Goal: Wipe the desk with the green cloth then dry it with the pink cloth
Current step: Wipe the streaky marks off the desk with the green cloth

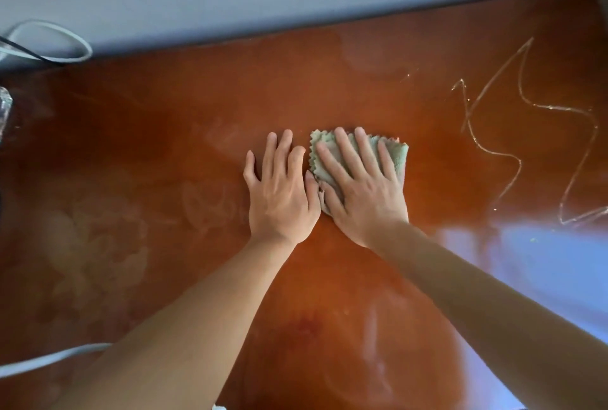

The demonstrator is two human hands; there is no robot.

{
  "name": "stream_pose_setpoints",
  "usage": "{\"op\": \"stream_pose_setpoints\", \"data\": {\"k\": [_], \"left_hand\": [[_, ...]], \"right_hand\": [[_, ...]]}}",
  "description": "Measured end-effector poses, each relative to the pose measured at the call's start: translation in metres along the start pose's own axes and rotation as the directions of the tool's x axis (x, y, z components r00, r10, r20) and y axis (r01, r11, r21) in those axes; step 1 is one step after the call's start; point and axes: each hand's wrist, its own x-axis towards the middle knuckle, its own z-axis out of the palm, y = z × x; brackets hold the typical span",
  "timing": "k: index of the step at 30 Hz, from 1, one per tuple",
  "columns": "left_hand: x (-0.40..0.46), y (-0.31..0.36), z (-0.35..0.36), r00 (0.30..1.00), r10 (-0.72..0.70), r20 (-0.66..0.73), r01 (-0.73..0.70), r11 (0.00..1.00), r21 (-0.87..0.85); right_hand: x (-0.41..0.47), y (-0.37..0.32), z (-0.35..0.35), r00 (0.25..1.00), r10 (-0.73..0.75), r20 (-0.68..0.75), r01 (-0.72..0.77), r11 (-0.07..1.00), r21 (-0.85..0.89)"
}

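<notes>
Near edge of worktop: shiny orange-brown surface with a wet gleam and a faint reddish spot, nearer to the person than the green cloth; a pale cable lies far left of the cloth.
Left hand: flat on the bare worktop just left of the green cloth, fingers spread, its grip open and holding nothing.
Right hand: pressed flat on top of the green cloth, fingers stretched out, grip open; it pushes the cloth down and does not clasp it.
Green cloth: folded small, in the middle of the worktop under the right hand.
Dull smears: left of the cloth, seemingly not wiped yet.
Water lines: thin zigzag streaks right of the cloth and beyond it, not wiped.
Pink cloth: not in view.
Progress: I judge the wiping to be in an early or middle part; drying is not begun.
</notes>
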Motion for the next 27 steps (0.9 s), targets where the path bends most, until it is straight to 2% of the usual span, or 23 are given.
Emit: {"op": "stream_pose_setpoints", "data": {"k": [5,11,15,23,27], "left_hand": [[-0.001,0.0,-0.002,1.0,0.011,-0.007,-0.011,1.0,-0.006],[0.0,0.001,-0.004,0.998,-0.013,-0.06,0.011,0.999,-0.037],[0.0,0.0,-0.002,0.998,0.006,-0.065,-0.008,1.0,-0.029],[0.001,0.002,-0.004,0.998,0.003,-0.066,-0.006,0.999,-0.038],[0.008,0.011,-0.005,0.997,-0.045,-0.055,0.044,0.999,-0.018]], "right_hand": [[0.013,0.016,-0.011,0.986,-0.152,0.072,0.156,0.986,-0.054],[0.052,-0.001,-0.016,0.981,-0.182,0.064,0.187,0.979,-0.084],[0.054,0.006,-0.016,0.98,-0.19,0.05,0.192,0.98,-0.043],[0.054,0.11,-0.027,0.992,0.128,-0.001,-0.127,0.992,0.022],[0.061,0.084,-0.024,0.97,0.242,-0.033,-0.239,0.967,0.083]]}}
